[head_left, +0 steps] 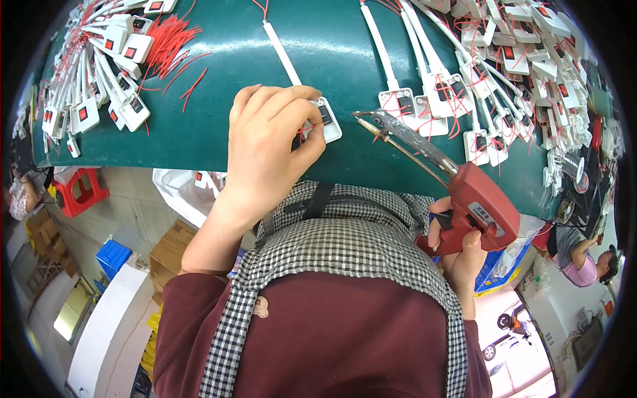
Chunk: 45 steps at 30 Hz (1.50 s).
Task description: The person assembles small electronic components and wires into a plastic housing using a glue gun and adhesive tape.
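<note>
A small white switch housing with a dark rocker and a long white cord lies on the green table, just above the middle of the frame. The left hand covers its left edge, thumb and curled fingers pressed together, pinching the thin red wires at the housing. Just to the right, the metal tip of a red soldering gun points toward the housing without touching it. The right hand, at lower right of centre, is wrapped tight around the gun's grip, fingers closed.

Right of the tip, more white switch units with red leads lie in a row, thickening into a heap at the upper right. At the upper left sits another pile of switches beside loose cut red wires. A checked apron fills the lower centre.
</note>
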Each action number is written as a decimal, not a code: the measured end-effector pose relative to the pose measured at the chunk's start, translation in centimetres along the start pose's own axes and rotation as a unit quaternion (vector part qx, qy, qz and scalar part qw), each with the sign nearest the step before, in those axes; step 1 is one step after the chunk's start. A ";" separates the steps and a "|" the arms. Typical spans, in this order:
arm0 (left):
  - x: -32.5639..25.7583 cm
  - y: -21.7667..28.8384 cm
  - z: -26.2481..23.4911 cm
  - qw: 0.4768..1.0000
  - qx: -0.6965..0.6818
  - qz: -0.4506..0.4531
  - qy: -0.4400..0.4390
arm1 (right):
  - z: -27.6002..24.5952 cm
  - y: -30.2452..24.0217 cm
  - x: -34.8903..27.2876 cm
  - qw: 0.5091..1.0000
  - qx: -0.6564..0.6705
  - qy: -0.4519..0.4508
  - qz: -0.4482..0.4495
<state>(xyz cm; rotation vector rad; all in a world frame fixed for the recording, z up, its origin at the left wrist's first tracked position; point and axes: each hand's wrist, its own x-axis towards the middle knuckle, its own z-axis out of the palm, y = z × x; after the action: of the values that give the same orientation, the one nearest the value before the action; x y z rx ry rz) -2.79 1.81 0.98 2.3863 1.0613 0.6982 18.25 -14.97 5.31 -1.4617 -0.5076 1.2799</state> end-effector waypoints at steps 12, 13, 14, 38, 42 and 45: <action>0.7 0.8 -1.3 0.998 0.030 -0.008 -0.060 | -1.0 0.4 -0.8 0.998 0.026 0.011 -0.054; 0.8 1.1 -1.5 0.998 0.029 0.000 -0.058 | -1.2 0.4 -1.0 0.998 0.027 0.015 -0.061; 1.2 1.5 -1.5 0.997 0.011 -0.008 -0.071 | -1.8 0.4 -1.7 0.998 0.038 0.023 -0.050; 1.5 3.3 -0.6 0.992 0.093 -0.040 -0.078 | -26.9 -0.9 -5.9 0.742 0.517 0.082 -0.419; 2.4 2.8 -0.2 0.988 0.102 -0.089 -0.077 | -32.3 -0.6 -6.4 0.730 0.463 0.094 -0.494; 4.4 1.9 0.7 0.996 0.061 -0.033 -0.055 | -37.2 1.0 -5.1 0.722 0.424 0.232 -0.496</action>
<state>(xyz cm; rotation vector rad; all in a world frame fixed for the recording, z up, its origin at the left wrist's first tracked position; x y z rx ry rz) 1.22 3.97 2.69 2.4481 1.1616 0.4861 49.35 -35.57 0.89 -0.4749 -0.2154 0.1411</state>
